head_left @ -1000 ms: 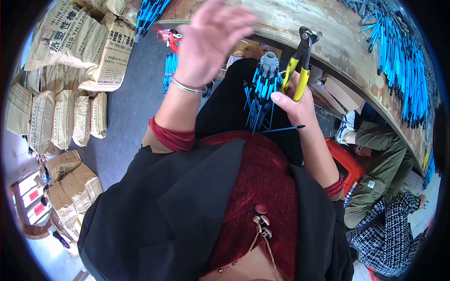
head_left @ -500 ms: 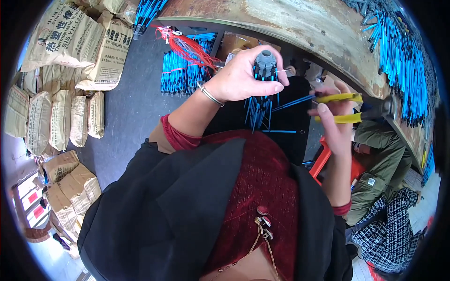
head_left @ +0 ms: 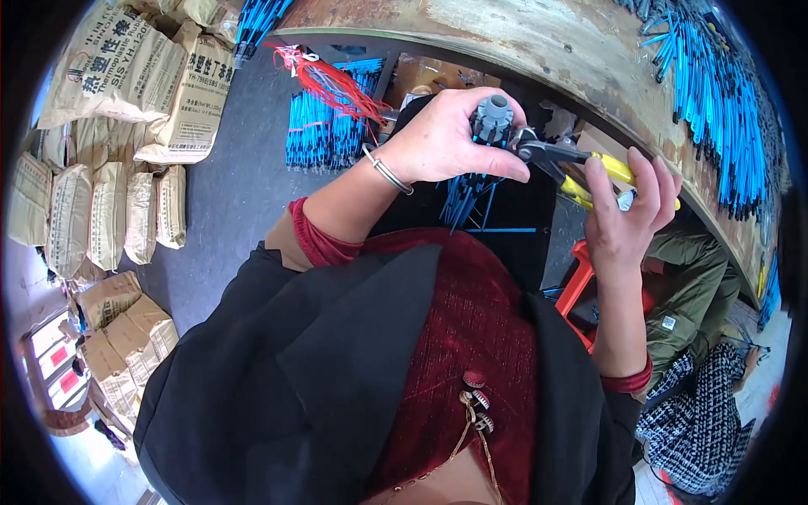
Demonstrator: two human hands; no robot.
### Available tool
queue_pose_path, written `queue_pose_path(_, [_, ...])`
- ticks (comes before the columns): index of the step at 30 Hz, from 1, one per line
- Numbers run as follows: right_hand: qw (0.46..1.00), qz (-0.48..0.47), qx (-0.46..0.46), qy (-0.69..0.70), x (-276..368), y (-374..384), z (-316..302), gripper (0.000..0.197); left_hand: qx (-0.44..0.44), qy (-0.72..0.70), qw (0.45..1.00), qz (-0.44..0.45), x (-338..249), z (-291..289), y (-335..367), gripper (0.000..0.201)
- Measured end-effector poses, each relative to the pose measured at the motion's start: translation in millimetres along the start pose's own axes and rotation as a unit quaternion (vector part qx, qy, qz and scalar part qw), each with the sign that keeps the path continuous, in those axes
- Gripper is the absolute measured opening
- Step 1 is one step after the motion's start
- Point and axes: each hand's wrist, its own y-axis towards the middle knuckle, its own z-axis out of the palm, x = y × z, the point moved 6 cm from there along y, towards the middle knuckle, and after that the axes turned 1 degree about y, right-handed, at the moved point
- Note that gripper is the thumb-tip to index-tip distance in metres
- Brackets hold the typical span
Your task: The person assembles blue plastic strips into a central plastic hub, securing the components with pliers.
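My left hand (head_left: 442,139) is wrapped round a grey ribbed plastic hub (head_left: 495,114), thumb across its near side. Thin blue rods (head_left: 461,202) fan downward from under the hub. Pliers with yellow handles (head_left: 551,155) are in my right hand (head_left: 623,202), its fingers and thumb on the two handles, which stand apart. The dark jaws meet the right side of the hub beside my left thumb. What lies between the jaws is too small to tell. One loose blue rod (head_left: 505,230) lies across the black cloth over my lap.
A wooden bench (head_left: 505,29) runs along the far side, with a heap of blue rods (head_left: 724,126) at its right. Below its edge are bundled blue rods (head_left: 324,126) and red strands (head_left: 332,84). Paper sacks (head_left: 109,71) are stacked at left; an orange frame (head_left: 576,290) is at right.
My right hand has turned the pliers so their jaws come to the hub; before, they pointed away to the right. A wire sticking out beside the hub no longer shows. My left hand moved slightly right.
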Motion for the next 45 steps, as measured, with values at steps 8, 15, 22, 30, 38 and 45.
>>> queue_pose_path(8, [0.987, 0.140, 0.045, 0.068, 21, -14, 15, 0.053, -0.029, 0.018, 0.999, -0.026, 6, -7, -2, 0.035])
queue_pose_path(15, [0.926, 0.072, 0.281, 0.243, -16, 21, -4, 0.058, 0.039, 0.043, 0.998, 0.006, 1, -6, -3, 0.041])
queue_pose_path(22, [0.331, 0.363, 0.587, 0.643, -1, -51, 28, 0.069, 0.149, 0.009, 0.987, 0.050, -13, 18, -6, 0.041])
queue_pose_path(30, [0.417, 0.310, 0.442, 0.732, 4, -44, 23, 0.062, 0.081, 0.023, 0.996, 0.020, -7, 6, -2, 0.038])
queue_pose_path(38, [-0.057, 0.338, 0.459, 0.819, 49, -95, 12, 0.052, 0.191, -0.019, 0.978, 0.084, -14, 25, -1, 0.035])
queue_pose_path(45, [0.865, 0.051, 0.317, 0.385, -10, -8, 0, 0.058, 0.131, 0.008, 0.991, 0.017, -6, 15, 0, 0.037])
